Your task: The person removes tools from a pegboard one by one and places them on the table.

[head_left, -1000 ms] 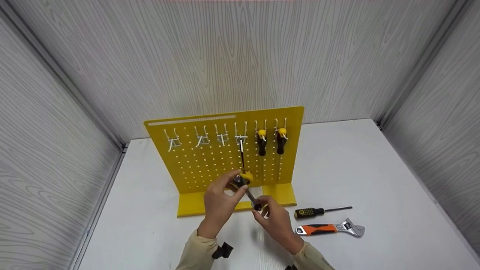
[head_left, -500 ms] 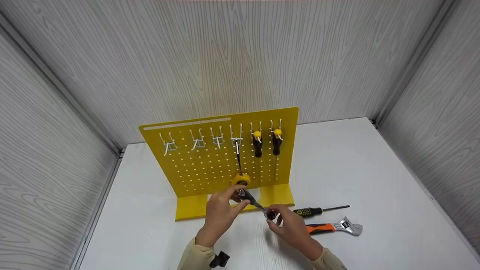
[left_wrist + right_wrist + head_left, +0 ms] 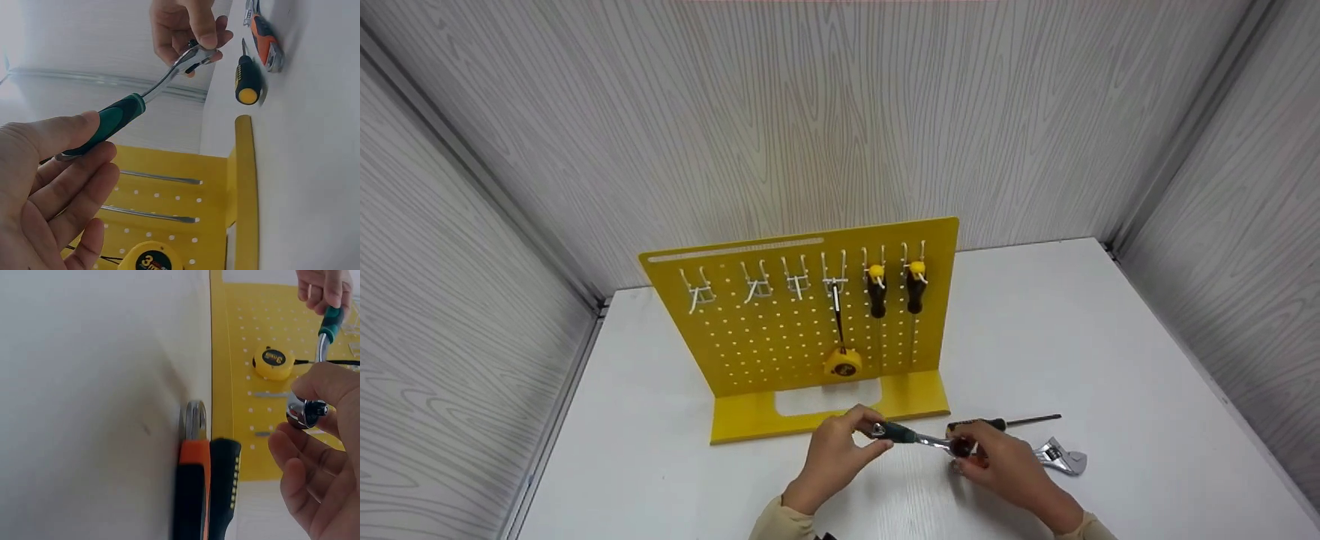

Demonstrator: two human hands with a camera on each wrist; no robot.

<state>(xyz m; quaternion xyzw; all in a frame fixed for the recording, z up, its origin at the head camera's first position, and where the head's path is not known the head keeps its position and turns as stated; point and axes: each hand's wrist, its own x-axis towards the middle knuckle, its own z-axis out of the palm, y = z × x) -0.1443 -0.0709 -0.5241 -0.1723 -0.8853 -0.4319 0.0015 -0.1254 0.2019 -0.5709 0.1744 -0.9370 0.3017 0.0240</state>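
Observation:
A ratchet wrench [image 3: 901,433] with a green and black handle is held level above the table, in front of the pegboard. My left hand [image 3: 834,454] pinches the end of its handle between thumb and fingers. At the other end my right hand [image 3: 1011,469] grips the chrome ratchet head [image 3: 298,410], whose square drive shows in the right wrist view. Below the right hand lie an adjustable wrench [image 3: 1062,457] with an orange and black handle and a black and yellow screwdriver [image 3: 1033,419]. The right hand partly covers both in the head view.
A yellow pegboard [image 3: 765,356] stands upright on its base. Two screwdrivers [image 3: 877,292] and a yellow tape measure [image 3: 844,364] hang from its right-hand hooks. Bare white hooks [image 3: 757,283] are on the left. Walls enclose the white table [image 3: 652,420].
Both hands have moved right and toward the front with the ratchet wrench, away from the pegboard. The wrench has swung from slanting to nearly level. The tape measure is now uncovered.

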